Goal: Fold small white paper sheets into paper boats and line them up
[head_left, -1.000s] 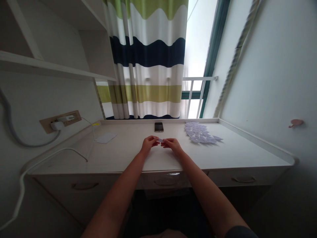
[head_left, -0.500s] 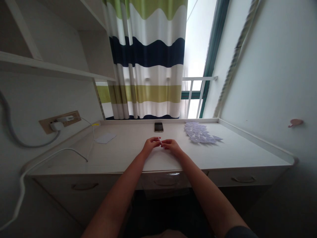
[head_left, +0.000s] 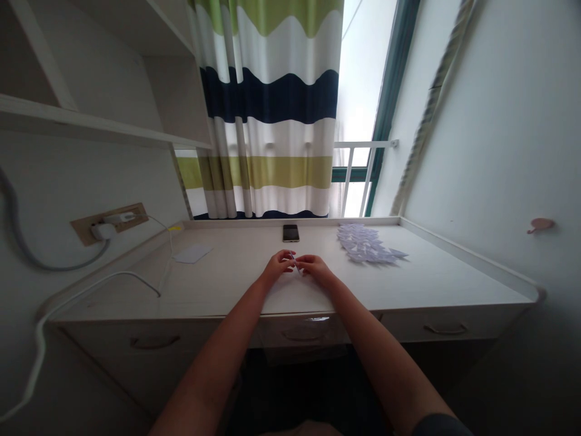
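Between my two hands, just above the desk, is a small piece of folded white paper (head_left: 295, 264), seen almost edge-on as a thin slanted strip. My left hand (head_left: 276, 266) pinches it from the left with thumb and fingers. From the right, my right hand (head_left: 315, 267) grips it too, fingers closed and pointing inward. The fingers cover much of the paper, so its full shape is hidden. To the right of my hands lies a pile of folded white paper pieces (head_left: 365, 245) with pointed ends.
A dark phone (head_left: 291, 233) lies behind my hands on the white desk (head_left: 436, 278). Flat white paper (head_left: 192, 254) rests at the left. A white cable (head_left: 113, 275) crosses the desk's left side from a wall socket (head_left: 109, 223). A striped curtain (head_left: 285, 97) hangs behind.
The folded paper has turned slightly between my fingers, and my left fingers have shifted a little. The pile, phone and flat paper have stayed put.
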### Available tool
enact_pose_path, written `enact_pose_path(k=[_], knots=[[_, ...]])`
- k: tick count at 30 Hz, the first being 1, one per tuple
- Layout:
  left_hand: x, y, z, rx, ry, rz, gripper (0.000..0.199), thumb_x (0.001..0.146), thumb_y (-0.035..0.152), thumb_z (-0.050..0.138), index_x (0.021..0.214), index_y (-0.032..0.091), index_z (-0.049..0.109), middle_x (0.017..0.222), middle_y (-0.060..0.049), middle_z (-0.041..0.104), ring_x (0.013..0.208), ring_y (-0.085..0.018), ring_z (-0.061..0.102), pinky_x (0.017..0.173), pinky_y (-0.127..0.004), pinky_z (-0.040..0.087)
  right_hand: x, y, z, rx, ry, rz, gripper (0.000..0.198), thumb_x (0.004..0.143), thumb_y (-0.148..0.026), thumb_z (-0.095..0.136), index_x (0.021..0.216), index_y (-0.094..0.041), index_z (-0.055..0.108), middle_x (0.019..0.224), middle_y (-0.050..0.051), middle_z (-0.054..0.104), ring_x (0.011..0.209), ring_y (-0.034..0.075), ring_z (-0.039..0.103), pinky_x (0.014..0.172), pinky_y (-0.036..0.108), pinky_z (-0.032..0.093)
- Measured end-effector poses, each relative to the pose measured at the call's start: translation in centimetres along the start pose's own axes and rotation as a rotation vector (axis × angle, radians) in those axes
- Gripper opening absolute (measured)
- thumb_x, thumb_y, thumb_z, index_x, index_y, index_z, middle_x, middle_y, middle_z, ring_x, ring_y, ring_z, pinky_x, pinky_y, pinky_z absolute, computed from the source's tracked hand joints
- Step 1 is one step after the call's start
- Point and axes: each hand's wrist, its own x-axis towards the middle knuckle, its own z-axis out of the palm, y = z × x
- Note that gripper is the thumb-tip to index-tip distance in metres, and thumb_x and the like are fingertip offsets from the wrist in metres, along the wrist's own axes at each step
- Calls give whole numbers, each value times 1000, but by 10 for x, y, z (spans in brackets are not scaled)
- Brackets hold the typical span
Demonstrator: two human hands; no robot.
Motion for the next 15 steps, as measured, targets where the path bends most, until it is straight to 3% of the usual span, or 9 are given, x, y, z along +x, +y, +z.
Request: enact_pose_path(k=[6, 15], knots=[[-2, 3, -1, -99, -76, -47, 28, 60, 19, 60, 86, 17, 54, 75, -1, 57, 67, -11, 56, 63, -25, 46, -6, -8, 4, 203, -63, 93, 21, 53, -27, 69, 69, -14, 65, 67, 2, 61, 58, 8, 50, 56, 21, 37], [-1, -2, -2, -154, -147, -86, 27, 58, 16, 56, 85, 17, 53, 74, 0, 56, 69, -12, 55, 67, -28, 44, 0, 2, 0, 223, -117, 80, 17, 60, -27, 65, 64, -11, 63, 54, -1, 50, 47, 5, 38, 44, 19, 27]])
